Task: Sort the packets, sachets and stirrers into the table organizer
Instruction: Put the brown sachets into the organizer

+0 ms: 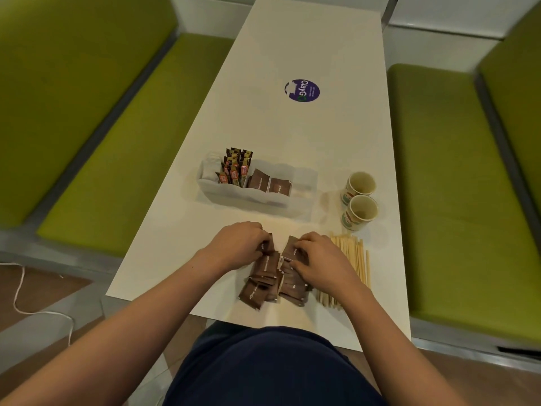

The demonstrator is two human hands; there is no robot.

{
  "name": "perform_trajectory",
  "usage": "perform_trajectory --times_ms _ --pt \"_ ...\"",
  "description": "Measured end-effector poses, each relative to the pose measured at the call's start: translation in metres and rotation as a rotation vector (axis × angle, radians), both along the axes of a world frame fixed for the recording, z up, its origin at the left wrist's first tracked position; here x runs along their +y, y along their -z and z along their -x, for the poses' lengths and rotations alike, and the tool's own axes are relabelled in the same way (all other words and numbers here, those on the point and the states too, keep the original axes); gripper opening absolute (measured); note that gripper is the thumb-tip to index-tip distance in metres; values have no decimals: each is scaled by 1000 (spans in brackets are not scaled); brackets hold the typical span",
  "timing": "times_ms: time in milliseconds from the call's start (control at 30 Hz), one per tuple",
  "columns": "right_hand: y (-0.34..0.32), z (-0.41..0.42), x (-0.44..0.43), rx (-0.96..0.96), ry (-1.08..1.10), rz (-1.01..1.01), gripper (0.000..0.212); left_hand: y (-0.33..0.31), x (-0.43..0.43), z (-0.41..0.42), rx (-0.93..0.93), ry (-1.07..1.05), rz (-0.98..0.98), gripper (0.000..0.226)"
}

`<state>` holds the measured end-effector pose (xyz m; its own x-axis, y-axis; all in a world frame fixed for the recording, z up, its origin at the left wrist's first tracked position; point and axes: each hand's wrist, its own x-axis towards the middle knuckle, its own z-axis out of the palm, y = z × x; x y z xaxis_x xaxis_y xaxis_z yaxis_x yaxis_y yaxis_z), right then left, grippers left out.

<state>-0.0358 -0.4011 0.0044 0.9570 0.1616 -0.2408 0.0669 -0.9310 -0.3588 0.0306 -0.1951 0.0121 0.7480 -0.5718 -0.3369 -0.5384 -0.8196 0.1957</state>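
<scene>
A pile of brown sugar packets (270, 281) lies near the table's front edge. My left hand (238, 244) pinches one brown packet (267, 246) at the pile's far left. My right hand (317, 256) grips another brown packet (290, 249) at the pile's far right. Wooden stirrers (352, 253) lie in a heap just right of my right hand. Beyond the pile stands the clear organizer (234, 194), holding white sachets (211, 168) at left, upright coffee sticks (236, 167), and two brown packets (269, 184) in the middle. Its right compartment looks almost bare.
Two paper cups (359, 200) stand right of the organizer. A purple round sticker (302, 90) sits farther up the white table (292, 136). Green benches (456, 194) flank both sides. A white cord (20, 288) runs over the floor at left.
</scene>
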Motion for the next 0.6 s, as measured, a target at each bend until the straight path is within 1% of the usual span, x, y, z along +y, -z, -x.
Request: perform_trajectory --times_ms 100,233,400,500,600 --pt "1 1 1 -16 -6 15 33 0 -3 1 -62 7 1 33" --pt "2 2 2 -54 40 -19 26 1 1 1 -82 -80 109 34" --pt "2 1 3 -147 123 -63 22 -4 7 1 -192 -137 142 26" --pt "-6 -4 5 -218 176 -117 22 -21 10 -8 -283 -166 234 22" --pt "-14 -9 7 -243 204 -223 21 -41 13 -29 -379 -187 353 23"
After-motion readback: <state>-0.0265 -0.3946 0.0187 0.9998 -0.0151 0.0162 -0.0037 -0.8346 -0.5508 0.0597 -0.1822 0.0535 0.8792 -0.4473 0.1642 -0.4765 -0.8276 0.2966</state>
